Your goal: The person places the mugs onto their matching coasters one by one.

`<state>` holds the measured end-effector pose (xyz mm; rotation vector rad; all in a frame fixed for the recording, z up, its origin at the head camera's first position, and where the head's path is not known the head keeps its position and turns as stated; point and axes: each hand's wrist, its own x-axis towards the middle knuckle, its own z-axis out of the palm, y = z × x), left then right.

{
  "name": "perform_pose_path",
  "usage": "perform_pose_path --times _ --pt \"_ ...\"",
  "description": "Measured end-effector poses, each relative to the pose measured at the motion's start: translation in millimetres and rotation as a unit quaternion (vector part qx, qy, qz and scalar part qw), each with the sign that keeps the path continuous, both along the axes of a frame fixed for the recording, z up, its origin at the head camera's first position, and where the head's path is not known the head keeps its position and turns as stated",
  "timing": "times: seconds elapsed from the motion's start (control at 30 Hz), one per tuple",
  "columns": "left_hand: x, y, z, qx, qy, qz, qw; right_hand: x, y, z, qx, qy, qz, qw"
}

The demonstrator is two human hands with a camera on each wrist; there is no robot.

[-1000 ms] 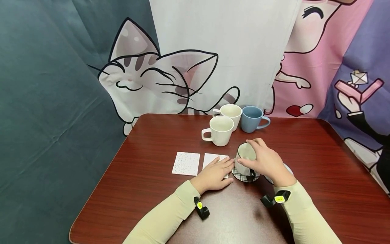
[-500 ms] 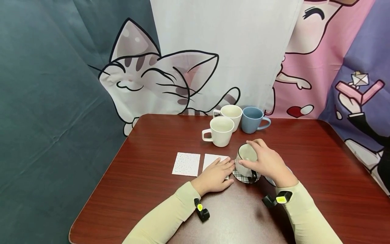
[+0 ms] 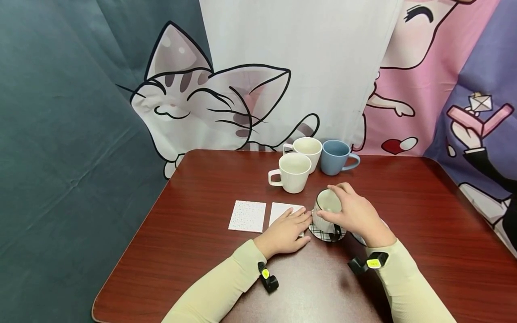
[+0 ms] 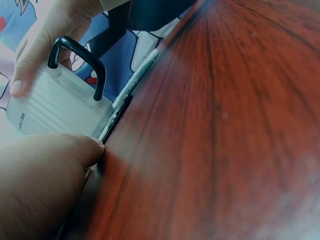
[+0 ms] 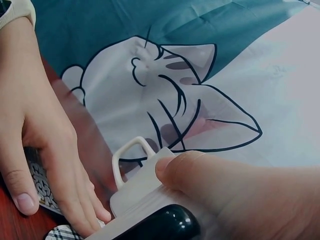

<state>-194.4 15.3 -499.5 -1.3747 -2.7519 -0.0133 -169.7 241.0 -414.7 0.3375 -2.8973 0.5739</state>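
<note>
Mug [image 3: 325,211] with black handle stands on plaid coaster [image 3: 321,233], mid-desk toward the near edge; right hand [image 3: 355,214] grasps it from above by rim and side, apparently to seat it. Left hand [image 3: 284,233] lies flat, fingers straight, on speckled square coaster [image 3: 282,211], fingertips against the plaid one, likely to stop it sliding.

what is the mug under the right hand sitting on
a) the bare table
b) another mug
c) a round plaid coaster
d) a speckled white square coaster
c: in the head view the mug held by the right hand stands on a round plaid coaster.
</note>
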Motion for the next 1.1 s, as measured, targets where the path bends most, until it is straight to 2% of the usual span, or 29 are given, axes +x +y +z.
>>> perform_pose_path --times 0.83,1.1 --pt "4.2 3.1 8.3 -0.019 0.017 0.01 0.9996 0.5 0.0 2.6 0.012 0.017 -0.012 1.0" --pt "4.1 2.0 8.2 -0.016 0.014 0.01 0.9997 0.4 -2.0 3.8 0.009 0.003 -0.011 1.0"
